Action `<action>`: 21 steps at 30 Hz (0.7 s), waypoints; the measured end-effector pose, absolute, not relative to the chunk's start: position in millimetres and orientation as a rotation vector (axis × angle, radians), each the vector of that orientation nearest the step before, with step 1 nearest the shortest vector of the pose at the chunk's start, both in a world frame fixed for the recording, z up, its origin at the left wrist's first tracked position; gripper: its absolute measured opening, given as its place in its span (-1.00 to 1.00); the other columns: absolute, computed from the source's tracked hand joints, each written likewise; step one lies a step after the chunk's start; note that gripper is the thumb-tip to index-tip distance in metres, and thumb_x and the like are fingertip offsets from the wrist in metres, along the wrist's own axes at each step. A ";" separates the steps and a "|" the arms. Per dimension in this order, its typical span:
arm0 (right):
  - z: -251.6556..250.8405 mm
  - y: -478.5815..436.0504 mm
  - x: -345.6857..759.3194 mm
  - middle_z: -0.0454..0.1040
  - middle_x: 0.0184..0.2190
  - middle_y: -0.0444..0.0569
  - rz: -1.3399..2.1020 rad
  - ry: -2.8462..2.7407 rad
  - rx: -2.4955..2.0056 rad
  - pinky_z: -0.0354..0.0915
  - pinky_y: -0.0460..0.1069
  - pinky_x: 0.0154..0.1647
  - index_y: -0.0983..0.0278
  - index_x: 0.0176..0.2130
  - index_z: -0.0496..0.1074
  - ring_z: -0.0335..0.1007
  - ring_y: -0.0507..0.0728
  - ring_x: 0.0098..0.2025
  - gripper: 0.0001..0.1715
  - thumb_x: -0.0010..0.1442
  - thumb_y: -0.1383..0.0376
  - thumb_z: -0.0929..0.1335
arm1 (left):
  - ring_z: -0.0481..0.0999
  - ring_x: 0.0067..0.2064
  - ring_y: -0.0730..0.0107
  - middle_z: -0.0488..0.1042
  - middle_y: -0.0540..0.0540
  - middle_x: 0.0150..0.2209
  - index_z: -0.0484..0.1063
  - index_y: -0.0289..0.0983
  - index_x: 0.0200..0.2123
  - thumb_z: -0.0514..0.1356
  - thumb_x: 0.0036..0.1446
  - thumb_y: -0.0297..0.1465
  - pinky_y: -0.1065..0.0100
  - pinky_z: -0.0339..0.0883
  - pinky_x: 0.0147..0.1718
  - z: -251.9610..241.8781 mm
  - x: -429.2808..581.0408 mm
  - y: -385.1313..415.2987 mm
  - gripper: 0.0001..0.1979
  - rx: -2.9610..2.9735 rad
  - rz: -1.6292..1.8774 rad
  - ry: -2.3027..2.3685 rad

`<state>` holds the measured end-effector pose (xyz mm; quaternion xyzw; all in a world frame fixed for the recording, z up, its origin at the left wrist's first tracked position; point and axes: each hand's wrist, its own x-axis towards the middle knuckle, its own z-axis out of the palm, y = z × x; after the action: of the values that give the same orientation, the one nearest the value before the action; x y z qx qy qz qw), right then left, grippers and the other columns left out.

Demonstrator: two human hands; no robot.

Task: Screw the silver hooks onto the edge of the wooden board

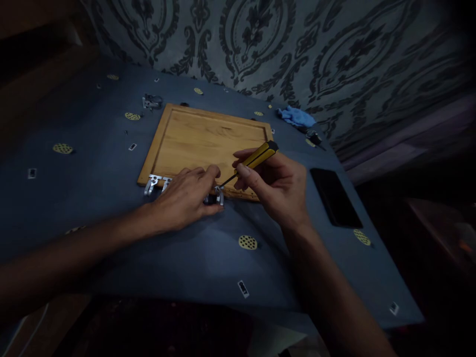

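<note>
A framed wooden panel, like a small cabinet door, lies flat on the blue tabletop. My left hand rests over its near edge, with thumb and fingers around a metal hinge that they partly cover. In my right hand is a screwdriver with a yellow and black handle, slanting down to the left. Its tip meets the hinge at a screw. At the panel's near left corner sits a second metal hinge, partly hidden by my left hand.
Beyond the panel lie loose metal hardware and a crumpled blue cloth. A small dark object is near the cloth. On the right is a black phone. The patterned wall borders the tabletop at the back.
</note>
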<state>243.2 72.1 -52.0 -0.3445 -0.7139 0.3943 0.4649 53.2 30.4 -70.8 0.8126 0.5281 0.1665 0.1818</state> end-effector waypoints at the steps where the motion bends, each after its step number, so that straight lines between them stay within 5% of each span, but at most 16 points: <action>1: -51.7 72.3 243.8 0.58 -0.38 -0.19 0.978 -1.758 -0.849 0.48 -0.06 -0.42 0.18 -0.18 0.60 0.49 0.00 -0.50 -0.67 0.17 0.03 0.54 | 0.54 -0.01 0.02 0.55 -0.19 -0.05 0.23 -0.25 0.03 0.38 0.19 -0.28 0.12 0.36 -0.05 -71.0 53.1 30.5 -0.53 2.292 0.478 1.485; 21: -62.2 70.0 239.2 0.42 -0.55 -0.21 0.660 -1.711 -1.001 0.34 -0.04 -0.56 0.18 -0.47 0.41 0.36 0.03 -0.53 -0.55 0.09 -0.02 0.58 | 0.54 -0.02 0.04 0.54 -0.15 -0.08 0.25 -0.24 0.00 0.41 0.17 -0.28 0.13 0.36 -0.06 -73.5 53.0 30.2 -0.53 2.295 0.509 1.477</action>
<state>239.2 70.0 -62.2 -0.4143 -0.7081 0.2732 0.5023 53.0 30.2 -73.5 0.8129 0.5231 0.1803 0.1819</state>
